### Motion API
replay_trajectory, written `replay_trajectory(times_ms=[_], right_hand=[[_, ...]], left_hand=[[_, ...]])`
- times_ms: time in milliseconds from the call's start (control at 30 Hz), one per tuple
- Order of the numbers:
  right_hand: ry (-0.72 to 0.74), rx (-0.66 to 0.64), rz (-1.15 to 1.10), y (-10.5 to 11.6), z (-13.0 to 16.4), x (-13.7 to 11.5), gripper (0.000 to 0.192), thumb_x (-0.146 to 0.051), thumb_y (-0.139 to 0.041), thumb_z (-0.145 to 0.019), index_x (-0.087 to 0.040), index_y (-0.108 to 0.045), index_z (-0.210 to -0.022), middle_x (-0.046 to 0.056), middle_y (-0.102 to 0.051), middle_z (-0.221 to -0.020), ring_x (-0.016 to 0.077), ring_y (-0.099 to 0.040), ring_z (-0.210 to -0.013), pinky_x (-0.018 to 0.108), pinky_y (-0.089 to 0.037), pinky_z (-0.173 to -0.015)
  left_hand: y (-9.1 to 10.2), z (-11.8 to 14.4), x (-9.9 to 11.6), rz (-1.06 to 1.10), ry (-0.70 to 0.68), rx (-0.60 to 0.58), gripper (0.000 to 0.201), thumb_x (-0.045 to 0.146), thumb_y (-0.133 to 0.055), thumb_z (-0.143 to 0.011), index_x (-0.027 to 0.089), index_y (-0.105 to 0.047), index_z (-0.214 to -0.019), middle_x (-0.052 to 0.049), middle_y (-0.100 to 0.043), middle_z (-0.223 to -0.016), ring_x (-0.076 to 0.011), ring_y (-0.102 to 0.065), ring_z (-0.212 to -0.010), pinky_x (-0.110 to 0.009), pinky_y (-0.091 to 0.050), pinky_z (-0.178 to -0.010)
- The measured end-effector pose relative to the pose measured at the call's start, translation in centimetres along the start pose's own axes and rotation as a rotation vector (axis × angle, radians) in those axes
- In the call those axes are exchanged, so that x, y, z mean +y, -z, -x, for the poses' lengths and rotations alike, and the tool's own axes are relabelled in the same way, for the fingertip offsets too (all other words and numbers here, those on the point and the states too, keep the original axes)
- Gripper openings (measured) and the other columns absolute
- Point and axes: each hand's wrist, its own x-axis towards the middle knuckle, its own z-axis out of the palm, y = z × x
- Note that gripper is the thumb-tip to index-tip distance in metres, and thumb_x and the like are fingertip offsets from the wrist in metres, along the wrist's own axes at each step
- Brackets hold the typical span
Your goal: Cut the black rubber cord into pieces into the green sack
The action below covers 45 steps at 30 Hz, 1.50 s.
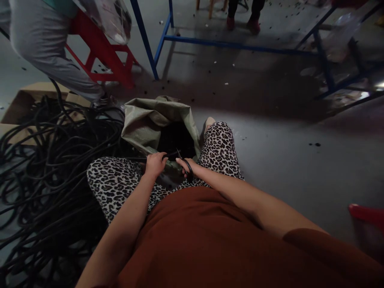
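My left hand (155,164) is closed around a black rubber strip (172,153), whose end sticks out past the fingers toward the right. In my right hand (186,165) is a pair of scissors (189,170) with dark handles, the blades pointing up and left near the strip's end. Both hands are over the near rim of an open pale green woven sack (141,120) between my knees. Dark contents (177,138) lie inside the sack, too dim to make out singly. Behind my left hand the strip runs left toward a big tangle of black strips (60,160).
A cardboard box (21,100) with black strips stands at the left. Beyond it a person in grey trousers (39,44) sits by a red stool (99,48). A blue table frame (210,42) spans the back. Small bits are scattered over the floor. Another red object (366,212) is at the right.
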Motion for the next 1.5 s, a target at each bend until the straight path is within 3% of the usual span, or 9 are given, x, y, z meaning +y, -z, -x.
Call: replay_trajectory(times_ms=[333, 800, 1000, 1267, 1500], right_hand=[[0.025, 0.100, 0.116, -0.09, -0.15, 0.03, 0.041, -0.050, -0.048, -0.091, -0.012, -0.059, -0.082, -0.003, -0.045, -0.041, 0.0104, -0.044, -0.028, 0.019, -0.038, -0.029], [0.028, 0.083, 0.319, 0.40, -0.36, 0.07, 0.046, -0.052, -0.051, -0.088, -0.013, -0.060, -0.066, 0.000, -0.050, -0.042, 0.0129, -0.051, -0.030, 0.019, -0.037, -0.031], [0.017, 0.075, 0.232, 0.34, -0.07, 0.06, 0.045, -0.055, -0.048, -0.089, -0.012, -0.059, -0.078, -0.002, -0.050, -0.041, 0.0123, -0.050, -0.031, 0.019, -0.037, -0.031], [-0.024, -0.090, 0.108, -0.08, 0.32, -0.03, 0.055, -0.066, -0.043, -0.086, -0.012, -0.057, -0.090, 0.001, -0.054, -0.046, 0.0145, -0.052, -0.031, 0.022, -0.042, -0.032], [-0.029, -0.080, 0.071, -0.13, 0.15, -0.06, 0.058, -0.066, -0.043, -0.086, -0.011, -0.057, -0.097, 0.000, -0.053, -0.046, 0.0136, -0.051, -0.031, 0.021, -0.042, -0.032]], left_hand=[[-0.38, -0.07, 0.54, 0.008, 0.015, -0.038, 0.032, 0.033, -0.047, -0.086, 0.020, -0.062, -0.110, -0.008, -0.067, -0.107, -0.0231, -0.059, -0.103, -0.035, -0.037, -0.091], [-0.51, -0.12, 0.60, -0.080, 0.039, -0.083, 0.032, 0.033, -0.047, -0.086, 0.018, -0.063, -0.109, -0.009, -0.067, -0.106, -0.0236, -0.059, -0.101, -0.035, -0.038, -0.087], [-0.43, -0.15, 0.52, -0.087, 0.079, -0.047, 0.032, 0.033, -0.047, -0.086, 0.019, -0.063, -0.110, -0.008, -0.068, -0.105, -0.0230, -0.060, -0.100, -0.035, -0.038, -0.086], [-0.24, -0.13, 0.67, -0.044, 0.090, 0.021, 0.034, 0.034, -0.046, -0.086, 0.018, -0.062, -0.111, -0.008, -0.067, -0.107, -0.0234, -0.060, -0.100, -0.035, -0.038, -0.086], [-0.46, 0.03, 0.86, -0.035, 0.037, 0.006, 0.032, 0.033, -0.046, -0.086, 0.019, -0.062, -0.110, -0.007, -0.068, -0.106, -0.0230, -0.059, -0.101, -0.035, -0.038, -0.087]])
